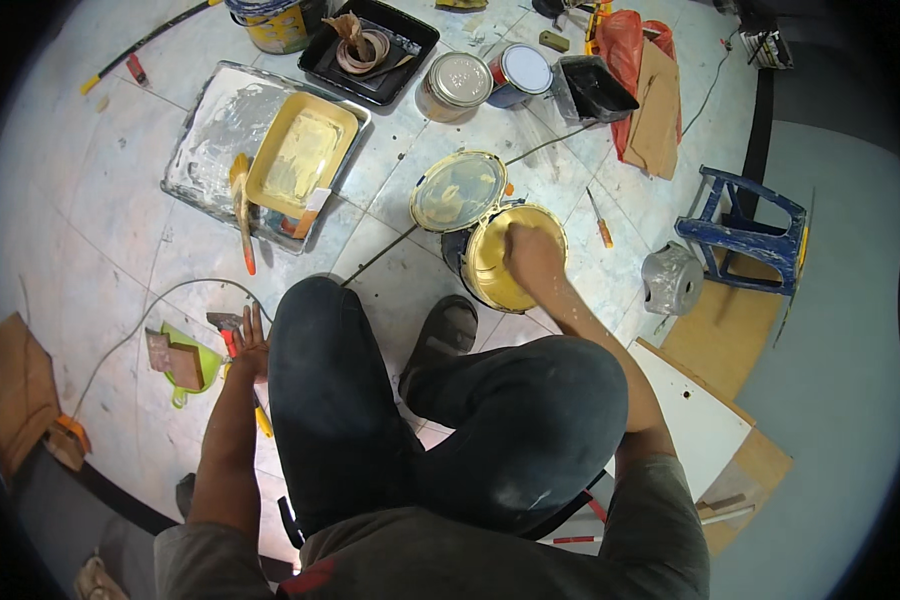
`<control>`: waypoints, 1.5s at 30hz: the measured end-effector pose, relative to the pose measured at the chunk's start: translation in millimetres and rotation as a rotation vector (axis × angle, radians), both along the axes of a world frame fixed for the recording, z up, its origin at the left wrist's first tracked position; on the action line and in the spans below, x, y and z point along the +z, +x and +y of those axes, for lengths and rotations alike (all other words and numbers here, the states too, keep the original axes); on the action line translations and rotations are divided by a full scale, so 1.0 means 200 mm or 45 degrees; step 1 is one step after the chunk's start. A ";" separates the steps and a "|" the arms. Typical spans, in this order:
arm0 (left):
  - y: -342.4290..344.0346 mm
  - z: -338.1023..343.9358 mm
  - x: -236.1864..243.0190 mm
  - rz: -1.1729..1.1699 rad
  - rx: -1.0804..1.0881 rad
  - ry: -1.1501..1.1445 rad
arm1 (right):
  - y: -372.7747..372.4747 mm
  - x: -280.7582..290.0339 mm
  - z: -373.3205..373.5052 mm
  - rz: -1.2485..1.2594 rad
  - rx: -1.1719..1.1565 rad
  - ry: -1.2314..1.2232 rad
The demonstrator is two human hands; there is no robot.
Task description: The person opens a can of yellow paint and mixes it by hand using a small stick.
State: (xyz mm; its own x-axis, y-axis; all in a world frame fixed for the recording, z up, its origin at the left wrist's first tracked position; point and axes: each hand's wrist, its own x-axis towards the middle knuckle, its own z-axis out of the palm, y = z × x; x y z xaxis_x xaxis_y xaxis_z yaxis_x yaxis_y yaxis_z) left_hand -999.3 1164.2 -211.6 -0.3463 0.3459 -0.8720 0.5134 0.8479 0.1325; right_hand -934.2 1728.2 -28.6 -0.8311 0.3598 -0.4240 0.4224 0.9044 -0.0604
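My right hand (pixel 532 256) reaches into a bucket of yellow paint (pixel 490 275). Its fingers look curled closed, and whatever they hold, if anything, is hidden behind the hand. A round lid (pixel 459 191), smeared with yellow, is tilted back at the bucket's far left rim. My left hand (pixel 254 350) is low beside my left knee with its fingers stretched out, open and holding nothing. Close to it lie a scraper (pixel 228 325) with a red handle and a green dustpan-like piece (pixel 206 368) with a brown block on it.
A paint tray (pixel 220 110) at the far left bears a yellow tray (pixel 300 150) and a paintbrush (pixel 244 220). Paint cans (pixel 456 82) and a black tray (pixel 395 30) stand beyond. To the right are a screwdriver (pixel 602 222), a blue stool (pixel 745 235) and boards (pixel 695 410).
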 end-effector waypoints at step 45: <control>0.11 -0.12 -0.17 0.486 -0.193 0.168 | 0.09 0.15 0.03 -0.296 0.227 0.114</control>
State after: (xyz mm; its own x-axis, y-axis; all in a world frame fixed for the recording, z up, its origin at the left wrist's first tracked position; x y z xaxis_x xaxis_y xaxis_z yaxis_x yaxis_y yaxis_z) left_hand -977.7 1140.0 -245.1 -0.5724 0.5175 -0.6361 0.6641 0.7476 0.0106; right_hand -916.6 1733.2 0.7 -0.7688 0.2619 -0.5834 0.2499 0.9628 0.1029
